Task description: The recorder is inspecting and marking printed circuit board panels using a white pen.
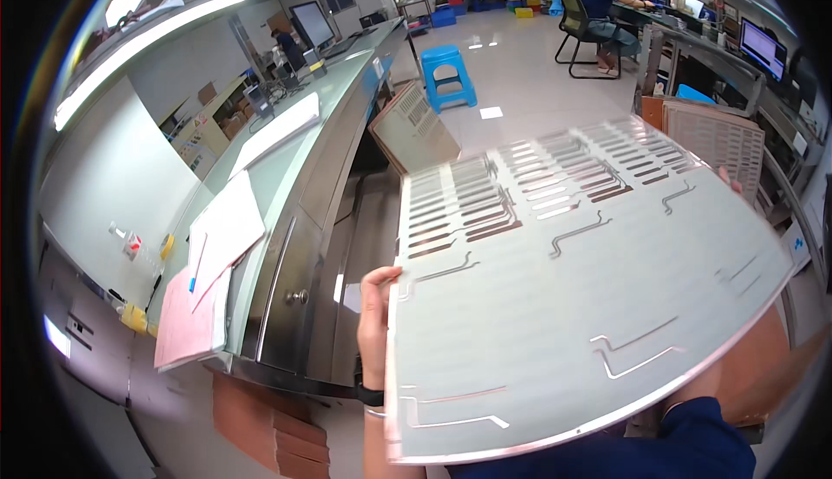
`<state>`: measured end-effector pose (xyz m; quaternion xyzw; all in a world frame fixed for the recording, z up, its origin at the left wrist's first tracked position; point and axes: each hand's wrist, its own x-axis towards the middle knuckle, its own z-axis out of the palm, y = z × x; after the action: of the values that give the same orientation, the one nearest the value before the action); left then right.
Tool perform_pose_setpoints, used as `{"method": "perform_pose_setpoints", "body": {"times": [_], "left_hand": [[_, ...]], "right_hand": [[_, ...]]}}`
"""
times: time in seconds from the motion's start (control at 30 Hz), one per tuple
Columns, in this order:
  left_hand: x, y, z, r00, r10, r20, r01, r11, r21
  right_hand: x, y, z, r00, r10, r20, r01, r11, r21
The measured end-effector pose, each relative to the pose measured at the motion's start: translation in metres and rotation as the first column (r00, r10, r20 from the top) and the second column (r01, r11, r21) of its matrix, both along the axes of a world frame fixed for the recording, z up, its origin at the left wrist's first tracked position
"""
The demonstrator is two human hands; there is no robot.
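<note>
I hold a large pale grey circuit board panel (520, 323) in front of me, tilted, with rows of shiny metallic strips and bent traces on its upper face. My left hand (374, 323) is closed on its left edge, and a dark band circles that wrist. At the far right edge only some fingertips of my right hand (731, 182) show, curled round the border. The rest of that hand is hidden behind the panel. Beyond the panel's upper left corner, similar panels (418, 128) lean under the workbench.
A long glass-topped workbench (342, 76) runs along the left, bearing papers (230, 219), a pen (198, 262) and a monitor (312, 24). A blue stool (448, 76) stands ahead. More panels (715, 143) lean at the right. A seated person (602, 3) works at a desk farther off.
</note>
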<state>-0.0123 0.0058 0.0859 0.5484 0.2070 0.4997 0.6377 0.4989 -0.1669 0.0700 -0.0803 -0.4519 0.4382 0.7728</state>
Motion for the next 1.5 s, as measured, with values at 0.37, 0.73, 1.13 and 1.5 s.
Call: {"method": "perform_pose_setpoints", "body": {"times": [0.37, 0.73, 1.13, 1.5], "left_hand": [[0.013, -0.017, -0.085, 0.994, 0.095, 0.058, -0.048, 0.837, -0.545], [-0.004, -0.013, -0.125, 0.965, 0.236, -0.115, -0.262, 0.840, -0.475], [-0.010, 0.004, -0.142, 0.876, 0.365, -0.315, -0.463, 0.817, -0.342], [-0.008, -0.112, -0.092, 0.803, -0.120, -0.583, 0.233, 0.965, 0.122]], "right_hand": [[-0.045, -0.019, -0.129, 0.924, -0.271, -0.269, 0.167, 0.921, -0.353], [-0.047, -0.042, -0.153, 0.802, -0.513, -0.306, 0.190, 0.705, -0.683], [-0.076, -0.045, -0.099, 0.570, -0.492, 0.658, 0.822, 0.323, -0.469], [-0.275, 0.010, -0.053, 0.525, 0.566, 0.636, 0.074, 0.714, -0.696]]}}
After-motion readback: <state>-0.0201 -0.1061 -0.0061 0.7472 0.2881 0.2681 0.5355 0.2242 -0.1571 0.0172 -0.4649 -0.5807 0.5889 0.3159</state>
